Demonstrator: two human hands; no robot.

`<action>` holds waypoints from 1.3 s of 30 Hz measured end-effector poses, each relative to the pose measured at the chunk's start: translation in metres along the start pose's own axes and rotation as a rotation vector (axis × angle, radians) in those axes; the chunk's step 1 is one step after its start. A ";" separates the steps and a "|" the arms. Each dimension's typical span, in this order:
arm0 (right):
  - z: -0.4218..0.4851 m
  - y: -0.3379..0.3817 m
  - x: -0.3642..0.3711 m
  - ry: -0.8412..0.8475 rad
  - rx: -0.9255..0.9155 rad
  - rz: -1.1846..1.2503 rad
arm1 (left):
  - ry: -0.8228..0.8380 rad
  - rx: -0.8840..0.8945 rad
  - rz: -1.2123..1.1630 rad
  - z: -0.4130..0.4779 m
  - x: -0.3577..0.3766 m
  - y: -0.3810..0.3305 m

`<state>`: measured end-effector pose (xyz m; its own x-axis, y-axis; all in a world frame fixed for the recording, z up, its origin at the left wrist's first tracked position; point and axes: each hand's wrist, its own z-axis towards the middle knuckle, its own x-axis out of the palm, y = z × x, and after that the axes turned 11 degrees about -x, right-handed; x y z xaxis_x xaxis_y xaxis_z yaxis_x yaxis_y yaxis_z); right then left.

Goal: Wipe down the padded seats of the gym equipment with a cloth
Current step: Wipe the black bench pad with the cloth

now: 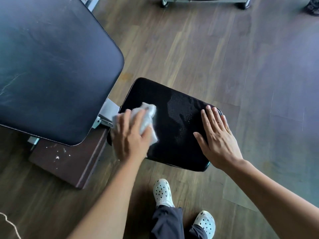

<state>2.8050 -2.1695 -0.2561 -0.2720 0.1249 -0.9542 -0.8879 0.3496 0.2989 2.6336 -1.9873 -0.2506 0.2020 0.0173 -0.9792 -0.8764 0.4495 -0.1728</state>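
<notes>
Plainly, the head view looks down on a small black padded seat [172, 125] of a gym machine, standing low over the wood-plank floor [207, 49]. The left hand [129, 135] presses a bunched pale cloth [146, 116] onto the seat's left part, near the edge next to the grey metal bracket [107, 114]. Its fingers [138, 121] are curled and clamped on the cloth, likely so the wad stays gathered under the palm while it rubs; the hand and cloth are blurred, which suggests a wiping stroke. The right hand [217, 135] lies flat on the right side of the seat, fingers [209, 116] spread apart and holding nothing. I judge it is there to steady the pad against the push of the wiping hand.

Between the two hands, fine droplets [181, 111] speckle the seat's middle, so that stretch looks not yet wiped. The larger dark blue pad [51, 66] at upper left, scuffed with pale marks, sits higher and overlaps the view of the frame beneath; a dark brown base block [69, 163] flecked with white spots stands under it.

At the bottom, two pale perforated clogs [162, 192] and dark trousers [169, 221] show the person standing close in front of the seat. No brand, label or writing can be read anywhere; a mark on one clog is too small to make out.
</notes>
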 end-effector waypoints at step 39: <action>0.089 0.065 0.002 -0.010 0.046 -0.103 | 0.255 0.143 -0.035 0.077 0.020 0.012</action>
<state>2.7801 -2.0637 -0.2370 -0.1761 0.0954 -0.9797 -0.8931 0.4031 0.1997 2.6609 -1.9132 -0.2637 0.0983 -0.2176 -0.9711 -0.7966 0.5677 -0.2079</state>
